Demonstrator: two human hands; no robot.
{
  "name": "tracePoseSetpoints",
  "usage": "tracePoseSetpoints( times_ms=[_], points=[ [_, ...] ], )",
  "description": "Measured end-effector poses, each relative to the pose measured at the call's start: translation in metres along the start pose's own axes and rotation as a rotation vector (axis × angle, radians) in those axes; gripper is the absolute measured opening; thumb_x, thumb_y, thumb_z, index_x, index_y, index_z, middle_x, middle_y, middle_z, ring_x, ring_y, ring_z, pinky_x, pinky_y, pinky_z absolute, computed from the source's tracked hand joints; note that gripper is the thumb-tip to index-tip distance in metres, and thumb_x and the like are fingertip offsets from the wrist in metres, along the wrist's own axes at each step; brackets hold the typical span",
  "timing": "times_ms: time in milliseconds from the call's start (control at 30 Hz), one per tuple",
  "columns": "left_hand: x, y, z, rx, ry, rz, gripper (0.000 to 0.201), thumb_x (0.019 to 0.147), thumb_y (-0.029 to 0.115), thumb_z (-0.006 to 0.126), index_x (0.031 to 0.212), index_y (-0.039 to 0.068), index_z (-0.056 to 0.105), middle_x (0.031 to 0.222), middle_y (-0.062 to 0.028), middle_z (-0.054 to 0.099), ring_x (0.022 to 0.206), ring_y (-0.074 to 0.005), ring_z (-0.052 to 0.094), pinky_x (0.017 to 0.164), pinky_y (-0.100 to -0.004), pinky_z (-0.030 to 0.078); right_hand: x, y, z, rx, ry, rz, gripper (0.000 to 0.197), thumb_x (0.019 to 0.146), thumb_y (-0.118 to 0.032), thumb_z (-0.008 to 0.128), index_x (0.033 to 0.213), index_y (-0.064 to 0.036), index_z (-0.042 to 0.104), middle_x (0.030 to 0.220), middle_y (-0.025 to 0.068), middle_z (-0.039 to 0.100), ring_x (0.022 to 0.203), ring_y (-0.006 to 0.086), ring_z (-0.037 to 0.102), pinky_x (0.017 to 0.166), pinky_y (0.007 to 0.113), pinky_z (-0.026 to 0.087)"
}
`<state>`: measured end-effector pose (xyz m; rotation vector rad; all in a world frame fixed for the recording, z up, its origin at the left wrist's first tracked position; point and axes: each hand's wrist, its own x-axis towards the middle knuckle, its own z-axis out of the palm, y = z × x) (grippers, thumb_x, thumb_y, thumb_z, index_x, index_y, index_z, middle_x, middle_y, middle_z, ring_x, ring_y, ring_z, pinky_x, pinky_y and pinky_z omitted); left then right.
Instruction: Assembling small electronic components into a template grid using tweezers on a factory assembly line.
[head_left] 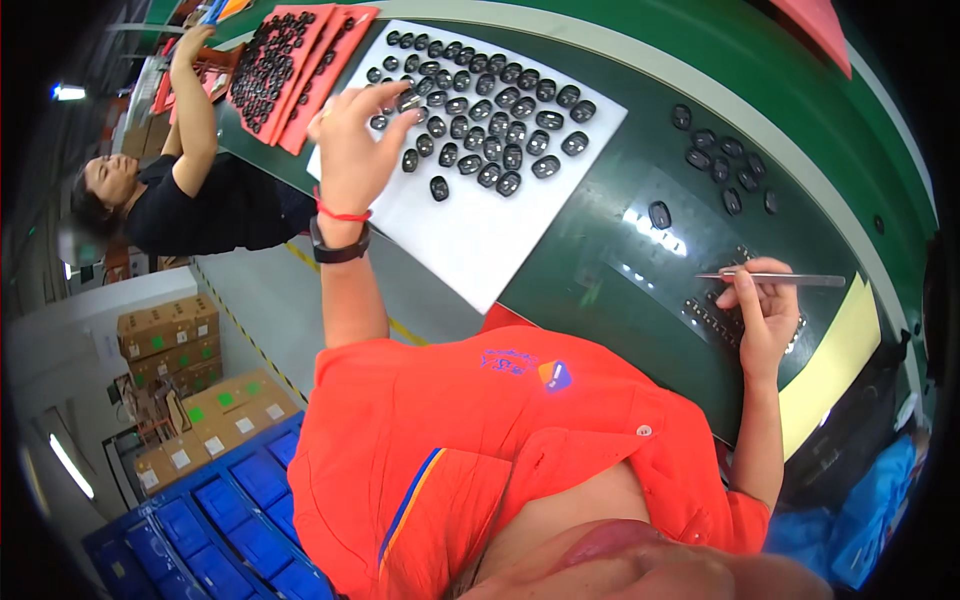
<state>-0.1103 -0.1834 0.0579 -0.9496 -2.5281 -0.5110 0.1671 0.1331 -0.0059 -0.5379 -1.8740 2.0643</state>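
My left hand (358,135) is over the left edge of a white foam sheet (450,240), thumb and forefinger closed on a small glossy black oval case (408,100). Rows of similar black oval pieces (512,157) cover the sheet's far part. On the right, my right hand (762,305) grips metal tweezers (815,280), their tip pointing left. Beneath that hand lie several small dark parts (712,315), partly hidden by it. A single black oval piece (660,214) rests on a clear plastic sheet (640,250) between the hands.
A cluster of black oval pieces (725,160) lies on the green table (560,265) at the far right. Red foam sheets (325,85) with more pieces stand far left, near another person (200,200). Yellow paper (835,365) borders my right arm. Cartons (170,340) and blue bins (225,510) stand behind, left.
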Motion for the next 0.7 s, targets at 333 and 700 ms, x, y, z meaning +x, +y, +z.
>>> tracePoseSetpoints(
  times_ms=[333, 700],
  points=[
    [-0.043, -0.020, 0.005, -0.190, -0.146, -0.305, 0.033, 0.070, 0.008, 0.073, 0.103, 0.007, 0.066, 0.091, -0.0060, 0.066, 0.079, -0.0131, 0.060, 0.076, -0.0274, 0.047, -0.002, 0.000, -0.005, -0.051, 0.039, 0.002, 0.014, 0.089, -0.002, 0.053, 0.102, 0.0006, 0.049, 0.090, 0.0124, 0.062, 0.065, 0.0098, 0.056, 0.062, 0.020, 0.046],
    [0.012, 0.134, 0.042, -0.507, -0.423, 0.653, 0.030, 0.072, 0.015, 0.072, 0.101, 0.010, 0.063, 0.104, -0.0064, 0.059, 0.097, -0.0239, 0.054, 0.084, -0.0352, 0.041, -0.006, -0.002, -0.007, -0.044, 0.011, -0.078, 0.016, 0.087, -0.001, 0.055, 0.102, -0.0003, 0.049, 0.089, 0.0122, 0.062, 0.069, 0.0125, 0.059, 0.065, 0.023, 0.048]
  ],
)
